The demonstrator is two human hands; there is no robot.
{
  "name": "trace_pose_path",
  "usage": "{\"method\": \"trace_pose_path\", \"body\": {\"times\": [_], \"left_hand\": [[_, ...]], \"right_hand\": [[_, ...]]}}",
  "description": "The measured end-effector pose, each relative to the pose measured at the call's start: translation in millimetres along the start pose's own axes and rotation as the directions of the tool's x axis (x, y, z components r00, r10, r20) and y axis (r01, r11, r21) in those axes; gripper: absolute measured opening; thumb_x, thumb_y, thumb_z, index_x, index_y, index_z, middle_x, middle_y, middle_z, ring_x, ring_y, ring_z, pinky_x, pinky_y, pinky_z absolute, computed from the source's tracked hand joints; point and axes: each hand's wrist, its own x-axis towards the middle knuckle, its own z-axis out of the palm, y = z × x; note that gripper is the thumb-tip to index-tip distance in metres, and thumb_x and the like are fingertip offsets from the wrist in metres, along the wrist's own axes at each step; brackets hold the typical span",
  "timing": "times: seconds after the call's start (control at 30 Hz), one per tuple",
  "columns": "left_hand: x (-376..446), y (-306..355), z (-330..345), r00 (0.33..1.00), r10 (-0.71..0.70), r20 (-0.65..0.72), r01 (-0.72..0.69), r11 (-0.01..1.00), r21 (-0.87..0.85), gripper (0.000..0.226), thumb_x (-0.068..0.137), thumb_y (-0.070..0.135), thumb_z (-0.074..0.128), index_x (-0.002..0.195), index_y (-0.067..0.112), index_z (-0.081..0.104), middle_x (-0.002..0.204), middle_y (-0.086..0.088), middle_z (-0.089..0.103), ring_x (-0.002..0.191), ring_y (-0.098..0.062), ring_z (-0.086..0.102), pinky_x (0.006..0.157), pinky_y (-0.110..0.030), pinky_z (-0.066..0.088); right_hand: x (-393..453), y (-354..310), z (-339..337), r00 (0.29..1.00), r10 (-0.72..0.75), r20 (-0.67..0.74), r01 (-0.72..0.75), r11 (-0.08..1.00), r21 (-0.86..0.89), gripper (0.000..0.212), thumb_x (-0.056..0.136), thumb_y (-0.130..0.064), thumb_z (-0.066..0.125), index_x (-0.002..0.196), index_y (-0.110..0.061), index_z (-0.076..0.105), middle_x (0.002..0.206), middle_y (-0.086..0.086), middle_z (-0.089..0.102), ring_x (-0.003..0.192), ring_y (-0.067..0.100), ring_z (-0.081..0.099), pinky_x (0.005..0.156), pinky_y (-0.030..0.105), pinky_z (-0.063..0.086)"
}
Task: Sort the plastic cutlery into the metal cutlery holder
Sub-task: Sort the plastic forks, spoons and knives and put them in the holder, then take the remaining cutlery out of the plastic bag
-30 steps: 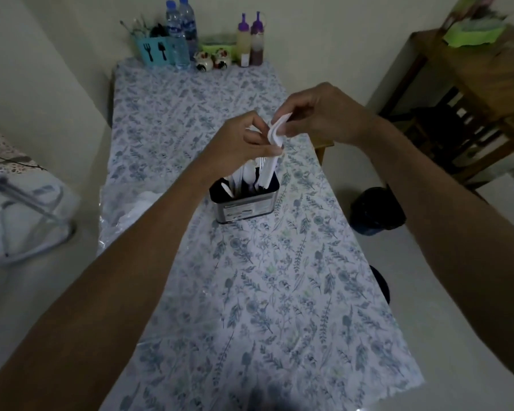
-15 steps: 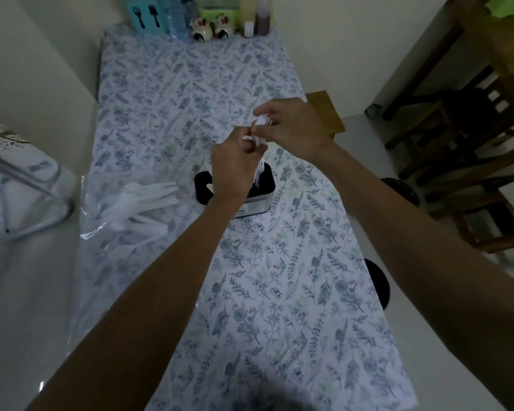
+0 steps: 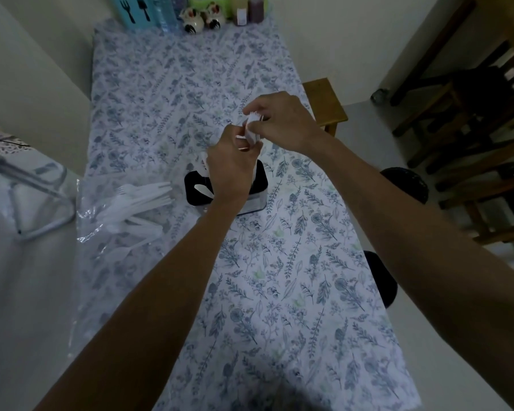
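The metal cutlery holder (image 3: pixel 257 189) stands mid-table, its dark inside showing a white utensil in the left compartment; my left wrist hides much of it. My left hand (image 3: pixel 230 170) and my right hand (image 3: pixel 282 123) meet just above and behind the holder, both pinching a small bunch of white plastic cutlery (image 3: pixel 251 130). I cannot tell which kind of utensil the bunch holds. A loose pile of white plastic forks and other cutlery (image 3: pixel 137 203) lies on a clear plastic bag (image 3: pixel 92 221) to the holder's left.
The floral tablecloth (image 3: pixel 279 292) covers a long narrow table against a wall. At the far end stand a blue cutlery box (image 3: pixel 134 10), bottles and small figurines (image 3: pixel 202 20). A wooden stool (image 3: pixel 324 99) and dark wooden chairs (image 3: pixel 472 114) stand to the right.
The view has tilted downward, bringing the loose cutlery pile on the left into sight. Both hands stay together over the holder, still gripping the white cutlery bunch.
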Motion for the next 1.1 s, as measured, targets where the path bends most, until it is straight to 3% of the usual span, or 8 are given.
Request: {"method": "trace_pose_path", "body": {"times": [0.23,0.37,0.53,0.67,0.73,0.9,1.0,1.1], "left_hand": [[6,6,2,1.000,0.001,0.031,-0.001,1.000,-0.002,0.029,0.080,0.024,0.085,0.093,0.013,0.061,0.069,0.018,0.063,0.064,0.005,0.062,0.059,-0.006,0.042],[-3,-6,2,0.995,-0.045,0.088,0.042,0.999,0.034,0.033,0.076,0.020,0.088,0.091,0.011,0.060,0.070,0.016,0.061,0.063,0.011,0.057,0.059,-0.003,0.040],[-13,-14,-4,0.986,-0.032,0.164,0.007,0.988,0.152,0.027,0.080,0.019,0.085,0.094,0.008,0.063,0.075,0.001,0.067,0.068,-0.014,0.064,0.064,-0.023,0.051],[-17,-15,-8,0.976,0.042,0.212,-0.137,0.879,0.457,0.067,0.074,0.035,0.087,0.128,0.004,0.062,0.126,-0.014,0.062,0.116,-0.032,0.057,0.095,-0.046,0.050],[-21,-13,-17,0.974,0.126,0.186,-0.211,0.798,0.565,0.082,0.071,0.051,0.083,0.137,0.009,0.056,0.143,-0.012,0.054,0.127,-0.033,0.051,0.101,-0.047,0.041],[-59,-24,-71,0.956,0.295,0.000,-0.235,0.763,0.602,0.071,0.089,0.069,0.058,0.136,0.016,0.058,0.147,-0.006,0.054,0.129,-0.026,0.053,0.105,-0.046,0.034],[-105,-67,-122,0.995,0.083,-0.048,-0.037,0.790,0.612,0.067,0.093,0.063,0.058,0.140,0.016,0.053,0.151,-0.007,0.049,0.138,-0.027,0.045,0.112,-0.051,0.029],[-154,-132,-171,0.973,-0.231,-0.007,0.169,0.689,0.704,0.075,0.092,0.067,0.054,0.146,0.015,0.044,0.158,-0.014,0.040,0.143,-0.037,0.039,0.114,-0.059,0.028]], "right_hand": [[3,-1,-6,1.000,-0.012,0.010,0.012,1.000,-0.006,0.038,0.085,-0.010,0.065,0.123,-0.014,0.070,0.132,0.005,0.065,0.121,0.013,0.061,0.075,0.000,0.041],[-6,7,7,0.997,0.033,0.072,-0.034,0.999,0.009,0.038,0.084,-0.008,0.064,0.122,-0.014,0.069,0.132,0.006,0.065,0.123,0.015,0.059,0.083,0.007,0.042],[-11,18,23,0.990,0.080,0.115,-0.083,0.996,0.018,0.041,0.078,-0.008,0.068,0.118,-0.016,0.071,0.122,0.004,0.067,0.114,0.014,0.062,0.083,0.015,0.049],[-11,27,30,0.993,0.068,0.096,-0.064,0.997,-0.047,0.048,0.091,-0.017,0.067,0.138,-0.012,0.057,0.141,0.008,0.057,0.129,0.018,0.052,0.095,0.013,0.039],[-15,31,33,0.997,0.057,0.042,-0.054,0.997,-0.062,0.056,0.095,-0.025,0.065,0.146,-0.011,0.047,0.149,0.011,0.049,0.137,0.021,0.045,0.107,0.020,0.031],[-58,40,48,0.971,0.062,-0.232,-0.069,0.997,-0.022,0.045,0.096,-0.023,0.062,0.138,-0.010,0.052,0.138,0.015,0.054,0.128,0.027,0.051,0.103,0.026,0.039],[-113,42,84,0.934,0.081,-0.347,-0.113,0.991,-0.072,0.041,0.095,-0.021,0.060,0.134,-0.012,0.051,0.131,0.015,0.055,0.120,0.030,0.051,0.098,0.040,0.048],[-173,35,140,0.949,0.066,-0.309,-0.123,0.978,-0.169,0.042,0.092,-0.016,0.064,0.132,-0.008,0.051,0.128,0.017,0.054,0.113,0.036,0.051,0.092,0.047,0.050]]}}
